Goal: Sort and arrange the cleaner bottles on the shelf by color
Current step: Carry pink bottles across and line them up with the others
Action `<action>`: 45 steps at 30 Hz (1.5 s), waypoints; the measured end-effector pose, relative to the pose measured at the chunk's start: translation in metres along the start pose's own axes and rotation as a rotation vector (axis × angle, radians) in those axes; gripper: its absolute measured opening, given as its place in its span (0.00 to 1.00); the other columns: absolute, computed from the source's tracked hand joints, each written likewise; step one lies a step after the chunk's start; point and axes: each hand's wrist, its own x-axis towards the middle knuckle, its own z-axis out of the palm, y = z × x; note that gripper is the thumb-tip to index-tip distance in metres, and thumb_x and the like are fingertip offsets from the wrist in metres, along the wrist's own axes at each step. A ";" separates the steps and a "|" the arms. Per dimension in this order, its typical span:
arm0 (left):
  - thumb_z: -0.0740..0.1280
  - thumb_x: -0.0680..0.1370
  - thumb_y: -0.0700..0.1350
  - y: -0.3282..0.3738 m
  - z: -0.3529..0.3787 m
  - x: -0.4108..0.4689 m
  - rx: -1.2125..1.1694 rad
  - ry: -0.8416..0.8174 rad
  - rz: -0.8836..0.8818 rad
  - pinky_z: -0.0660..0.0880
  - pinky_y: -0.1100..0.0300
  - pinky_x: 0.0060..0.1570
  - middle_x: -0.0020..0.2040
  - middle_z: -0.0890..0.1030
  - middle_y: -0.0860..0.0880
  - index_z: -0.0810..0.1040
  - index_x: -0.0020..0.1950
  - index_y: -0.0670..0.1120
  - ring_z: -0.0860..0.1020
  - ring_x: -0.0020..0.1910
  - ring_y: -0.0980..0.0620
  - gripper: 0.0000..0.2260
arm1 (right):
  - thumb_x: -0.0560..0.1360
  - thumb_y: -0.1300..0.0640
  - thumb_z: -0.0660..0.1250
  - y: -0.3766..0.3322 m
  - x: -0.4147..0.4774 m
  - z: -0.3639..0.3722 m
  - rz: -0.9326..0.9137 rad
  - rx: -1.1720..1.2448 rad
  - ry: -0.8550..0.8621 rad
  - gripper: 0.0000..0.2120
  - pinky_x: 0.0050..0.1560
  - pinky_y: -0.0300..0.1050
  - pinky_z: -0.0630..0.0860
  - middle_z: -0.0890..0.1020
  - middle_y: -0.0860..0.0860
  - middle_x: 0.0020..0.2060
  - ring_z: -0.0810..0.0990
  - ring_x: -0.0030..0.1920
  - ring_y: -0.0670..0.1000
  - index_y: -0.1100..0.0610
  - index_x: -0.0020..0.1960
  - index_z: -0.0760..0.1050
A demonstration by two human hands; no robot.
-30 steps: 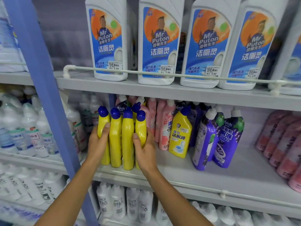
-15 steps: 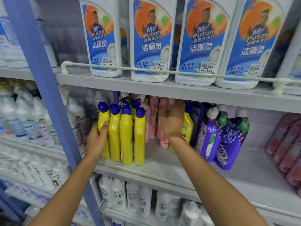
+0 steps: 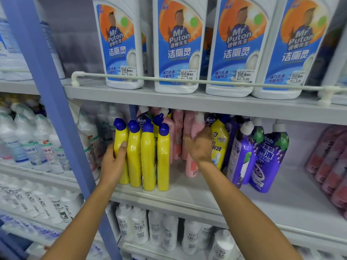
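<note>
**Yellow grouped, pink next in hand**

Yellow plastic fills the left end of the middle shelf: four yellow bottles with blue caps stand upright in a tight row, touching side by side. Our left hand is curled around the outermost of them, thumb on its front, steadying the row. Our right hand is closed on the upper body of a pink bottle, which stands upright, long axis vertical, just to the right of the yellow row with other pink bottles behind it at about eleven o'clock from that hand.

One stray yellow bottle stands at three o'clock from our right hand, just beside it, wedged between the pink group and the purple bottles. We judge the coming move turns on this: the stray lies on the far side of the pink bottle from the yellow row, at roughly three o'clock from our left hand, so the right hand is clearly the nearer one to fetch it, once the pink bottle clears the gap.
</note>
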 end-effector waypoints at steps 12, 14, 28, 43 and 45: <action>0.64 0.83 0.60 0.004 0.004 -0.008 -0.118 0.013 -0.020 0.77 0.50 0.59 0.54 0.83 0.55 0.78 0.64 0.52 0.81 0.56 0.54 0.16 | 0.74 0.58 0.73 0.015 -0.046 -0.089 -0.030 0.025 -0.119 0.17 0.38 0.43 0.72 0.78 0.49 0.42 0.79 0.42 0.49 0.58 0.58 0.69; 0.64 0.83 0.59 0.005 0.004 -0.009 -0.113 0.020 -0.019 0.77 0.49 0.59 0.54 0.83 0.54 0.78 0.64 0.51 0.81 0.57 0.52 0.16 | 0.74 0.60 0.73 0.015 -0.051 -0.099 -0.076 -0.004 -0.153 0.16 0.34 0.35 0.69 0.76 0.49 0.41 0.76 0.40 0.46 0.58 0.56 0.68; 0.71 0.79 0.49 0.125 0.089 -0.102 -0.053 -0.131 0.390 0.69 0.58 0.72 0.71 0.76 0.58 0.71 0.73 0.55 0.72 0.72 0.61 0.23 | 0.71 0.62 0.72 0.021 -0.051 -0.131 -0.160 0.021 -0.297 0.16 0.34 0.35 0.68 0.75 0.48 0.41 0.75 0.39 0.45 0.57 0.56 0.71; 0.76 0.72 0.44 0.134 0.238 -0.001 0.192 -0.064 0.083 0.71 0.60 0.48 0.54 0.84 0.39 0.76 0.49 0.49 0.81 0.56 0.43 0.11 | 0.67 0.57 0.67 0.032 -0.064 -0.160 -0.151 0.072 -0.300 0.14 0.34 0.48 0.75 0.75 0.49 0.41 0.75 0.36 0.50 0.49 0.50 0.69; 0.74 0.67 0.50 0.127 0.240 0.007 0.266 -0.052 0.106 0.74 0.58 0.55 0.56 0.84 0.39 0.78 0.50 0.48 0.81 0.57 0.42 0.14 | 0.66 0.57 0.66 0.033 -0.065 -0.160 -0.148 0.095 -0.305 0.13 0.32 0.45 0.70 0.73 0.49 0.38 0.72 0.34 0.49 0.50 0.48 0.68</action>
